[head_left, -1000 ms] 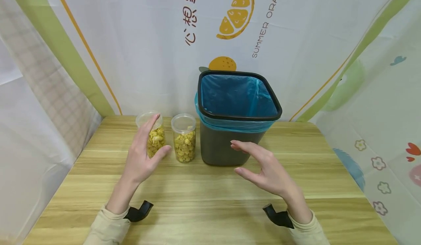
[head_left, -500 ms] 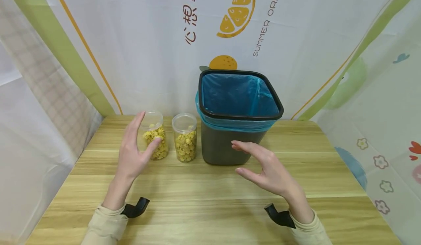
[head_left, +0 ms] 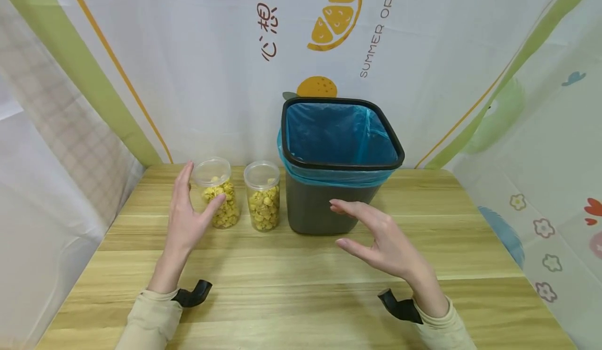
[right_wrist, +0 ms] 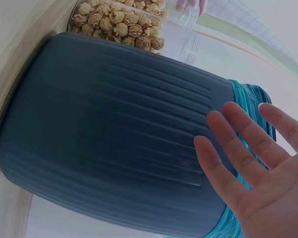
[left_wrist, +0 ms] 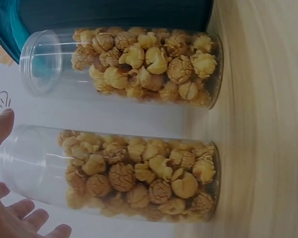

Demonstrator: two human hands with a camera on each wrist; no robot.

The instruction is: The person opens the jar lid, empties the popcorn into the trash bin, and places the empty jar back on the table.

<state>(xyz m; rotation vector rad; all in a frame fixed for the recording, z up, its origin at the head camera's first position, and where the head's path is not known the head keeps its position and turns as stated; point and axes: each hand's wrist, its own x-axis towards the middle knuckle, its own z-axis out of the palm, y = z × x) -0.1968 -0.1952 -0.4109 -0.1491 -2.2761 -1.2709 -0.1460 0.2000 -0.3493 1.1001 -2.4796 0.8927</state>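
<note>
Two clear plastic jars of yellow popcorn stand upright side by side on the wooden table [head_left: 291,298]. My left hand [head_left: 184,222] is at the left jar [head_left: 221,203], thumb in front of it and fingers along its left side, spread around it without a grip. The right jar [head_left: 264,203] stands between that jar and a dark grey trash bin [head_left: 320,209] lined with a blue bag [head_left: 338,130]. In front of the bin hovers my right hand [head_left: 383,240], its fingers extended and holding nothing; the right wrist view shows its palm facing the bin.
A white curtain [head_left: 211,78] with orange prints hangs right behind the jars and the bin. Patterned cloth [head_left: 541,183] closes off the right side, and more white cloth [head_left: 42,193] hangs at the left.
My left hand has moved left, from in front of the left jar to its left side, baring more of the jar. The right hand has stayed in place.
</note>
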